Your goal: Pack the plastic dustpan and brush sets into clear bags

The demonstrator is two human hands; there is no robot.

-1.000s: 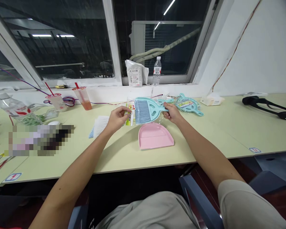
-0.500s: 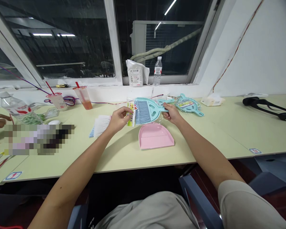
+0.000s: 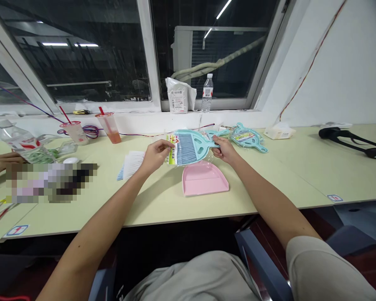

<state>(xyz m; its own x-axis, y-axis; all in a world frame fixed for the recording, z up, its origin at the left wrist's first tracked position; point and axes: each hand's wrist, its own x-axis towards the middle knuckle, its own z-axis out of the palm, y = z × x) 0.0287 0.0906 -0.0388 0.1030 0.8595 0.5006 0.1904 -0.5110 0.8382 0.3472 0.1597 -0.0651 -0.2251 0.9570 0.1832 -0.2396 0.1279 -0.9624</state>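
Between my hands is a light-blue dustpan and brush set in clear plastic wrap, its bristles toward the left. My right hand is closed round its handle end. With thumb and fingers my left hand pinches the wrapper at the bristle end, by a yellow-green label. Below the set, a pink dustpan lies on the table. Another wrapped light-blue set lies behind my right hand. Left of my left hand are white and blue bristles, partly hidden by my forearm.
Two drink cups with red straws stand at the back left, near a tilted plastic bottle. Another person's hand is at the far left. A tissue pack and a black strap-like object lie on the right.
The wrapped set and my left hand have shifted very slightly left. The other person's hand at the far left has moved further into view.
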